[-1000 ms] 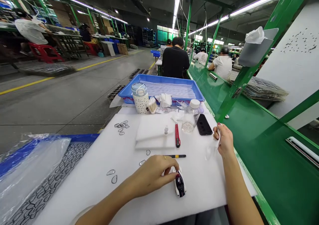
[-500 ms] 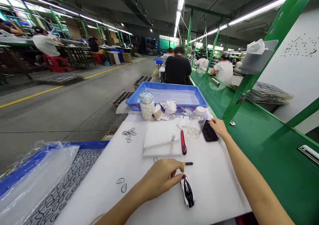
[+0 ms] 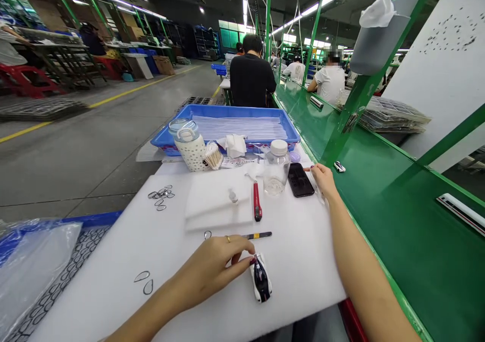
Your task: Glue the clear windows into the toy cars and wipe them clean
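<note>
Toy car (image 3: 261, 281) rests on the white sheet (image 3: 303, 261), your left hand (image 3: 214, 258) touching its far end; whether thumb and forefinger pinch, you cannot tell. Your right hand (image 3: 323, 180) has reached forward beside the phone (image 3: 302, 181), leaving one hand at the car; its fingers' hold on a pale scrap (image 3: 321, 196) is unclear.

Left fingers (image 3: 237, 271) touching toy car (image 3: 261, 280), right fingers (image 3: 319, 174) beside phone (image 3: 301, 180)
</note>
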